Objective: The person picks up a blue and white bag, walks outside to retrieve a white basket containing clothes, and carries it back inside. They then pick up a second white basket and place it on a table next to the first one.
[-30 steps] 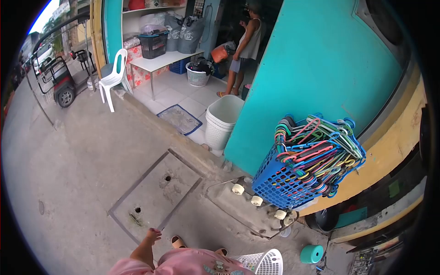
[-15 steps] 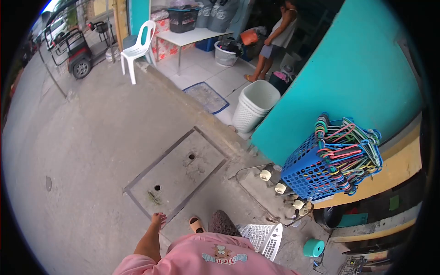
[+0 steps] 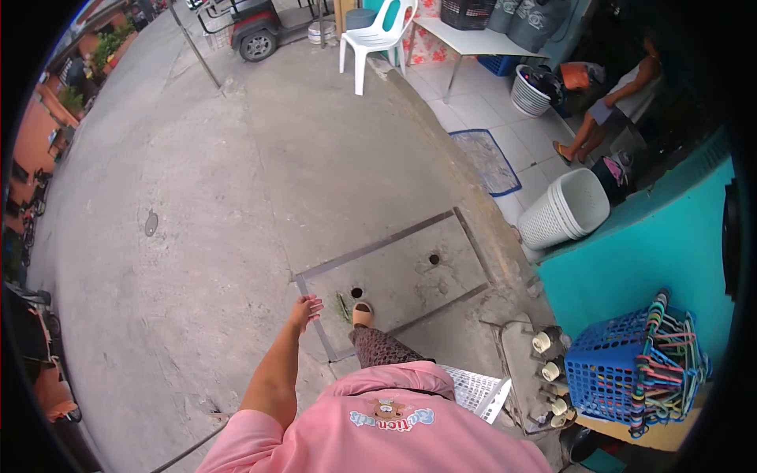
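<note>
My left hand [image 3: 306, 312] hangs over the grey concrete, left of my sandaled foot [image 3: 362, 315], with its fingers apart and nothing in it. A white perforated basket [image 3: 478, 392] shows at my right side, partly covered by my pink shirt [image 3: 394, 426]. My right hand is out of sight behind the shirt and basket. The foot rests on a framed concrete slab [image 3: 394, 272] with two dark holes, beside a small green sprig [image 3: 342, 307].
A blue basket of hangers [image 3: 607, 366] and capped pipes [image 3: 550, 370] stand at right. Stacked white baskets [image 3: 552, 217] are by the doorway, with a person [image 3: 615, 106] inside. A white chair [image 3: 378, 39], table [image 3: 473, 38] and parked vehicle [image 3: 256, 31] are farther off. A raised edge [image 3: 449, 146] borders the tiles.
The view has turned left and moved forward, so the doorway and hangers sit farther right. My left hand has risen in view with the arm more extended. My foot is now on the slab.
</note>
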### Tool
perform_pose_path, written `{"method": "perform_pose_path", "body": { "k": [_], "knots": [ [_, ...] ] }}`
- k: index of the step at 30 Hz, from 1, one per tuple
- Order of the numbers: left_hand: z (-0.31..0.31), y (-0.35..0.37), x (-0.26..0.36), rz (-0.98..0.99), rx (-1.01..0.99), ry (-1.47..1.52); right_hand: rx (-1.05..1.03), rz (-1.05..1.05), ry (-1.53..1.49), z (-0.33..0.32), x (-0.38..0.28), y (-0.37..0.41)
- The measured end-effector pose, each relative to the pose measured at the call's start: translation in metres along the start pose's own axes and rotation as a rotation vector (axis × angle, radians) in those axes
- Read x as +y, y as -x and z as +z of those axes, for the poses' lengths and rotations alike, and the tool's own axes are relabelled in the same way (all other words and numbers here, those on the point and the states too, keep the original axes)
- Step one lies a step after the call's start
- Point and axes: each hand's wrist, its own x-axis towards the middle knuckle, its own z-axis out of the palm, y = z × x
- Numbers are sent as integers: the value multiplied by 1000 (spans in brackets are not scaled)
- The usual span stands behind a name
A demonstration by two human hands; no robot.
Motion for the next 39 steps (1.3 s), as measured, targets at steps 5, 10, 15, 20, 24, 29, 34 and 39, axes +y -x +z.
{"method": "perform_pose_path", "body": {
  "k": [5, 10, 15, 20, 24, 29, 34, 39],
  "knots": [
    [-117, 21, 46, -13, 268, 51, -4, -10, 135, -53, -32, 1],
    [-213, 67, -35, -222, 818, 407, 2, -21, 204, -99, -57, 4],
    [-230, 89, -62, -526, 725, 559, 0, -25, 230, -142, -98, 6],
    [-248, 17, -2, -598, 624, 529, -105, 131, 185, -198, -165, -11],
    [-265, -80, 118, -313, 567, 378, 33, 114, 96, -199, -160, -81],
    [-262, -207, 287, -65, 462, 158, -36, 395, -252, -250, -234, -78],
    [-207, -311, 408, -66, 288, -17, -25, 458, -475, -281, -296, -66],
    [-102, -384, 496, 22, 89, -45, 131, 745, -1345, -316, -329, -87]
  ]
}}
